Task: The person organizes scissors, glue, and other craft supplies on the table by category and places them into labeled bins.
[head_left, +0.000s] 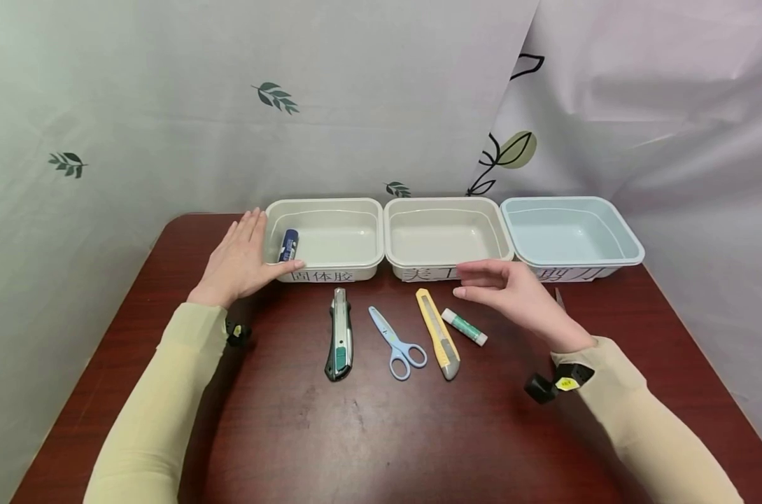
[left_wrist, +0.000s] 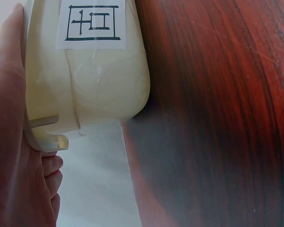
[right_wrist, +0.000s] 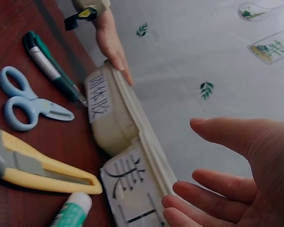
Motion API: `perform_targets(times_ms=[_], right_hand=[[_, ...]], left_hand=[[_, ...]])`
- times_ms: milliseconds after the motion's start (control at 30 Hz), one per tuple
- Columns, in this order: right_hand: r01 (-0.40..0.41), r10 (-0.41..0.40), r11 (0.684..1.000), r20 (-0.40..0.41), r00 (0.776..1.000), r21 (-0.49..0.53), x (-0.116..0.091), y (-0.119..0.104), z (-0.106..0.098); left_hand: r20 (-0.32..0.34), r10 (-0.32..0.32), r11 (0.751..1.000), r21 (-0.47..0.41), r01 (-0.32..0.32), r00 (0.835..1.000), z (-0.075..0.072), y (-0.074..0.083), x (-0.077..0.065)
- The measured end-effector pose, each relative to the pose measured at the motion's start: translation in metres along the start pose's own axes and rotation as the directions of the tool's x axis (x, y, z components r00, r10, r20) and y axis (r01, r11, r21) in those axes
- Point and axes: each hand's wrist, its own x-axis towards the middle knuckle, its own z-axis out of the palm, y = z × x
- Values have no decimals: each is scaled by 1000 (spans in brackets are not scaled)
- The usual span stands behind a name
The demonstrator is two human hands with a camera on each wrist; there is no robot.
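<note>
Blue glue stick (head_left: 289, 246) in bin (head_left: 346, 236), head view only, left fingers (head_left: 254, 228) straight against bin, right fingers (head_left: 483, 267) parted, empty

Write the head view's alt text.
Left hand touches the left bin, which holds a blue tube; empty right hand hovers near the middle bin. A green cutter, blue scissors, yellow cutter and glue stick lie on the table.

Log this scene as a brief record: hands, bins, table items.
left hand: against left end of left cream bin
right hand: holding nothing, near middle cream bin
right end of row: blue bin
inside left cream bin: blue glue stick
on table: green-black utility knife, blue scissors, yellow utility knife, green-white glue stick
partly hidden: metal tip
</note>
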Motion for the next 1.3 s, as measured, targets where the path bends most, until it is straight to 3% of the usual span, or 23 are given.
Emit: perform_targets(times_ms=[300, 800, 1067, 1300], right_hand=[[-13, 13, 1000, 45, 999, 4, 0, 17, 7], [50, -42, 984, 48, 998, -173, 1, 53, 22], [84, -89, 930, 3, 996, -357, -8, 55, 26], [108, -113, 903, 13, 994, -415, -8, 55, 27]], left_hand=[[15, -8, 1000, 5, 8, 1000, 1, -1, 1], [9, -2, 1000, -6, 2, 1000, 1, -2, 1], [6, -1, 1000, -10, 1, 1000, 2, -1, 1], [7, -5, 1000, -10, 5, 1000, 0, 0, 0]])
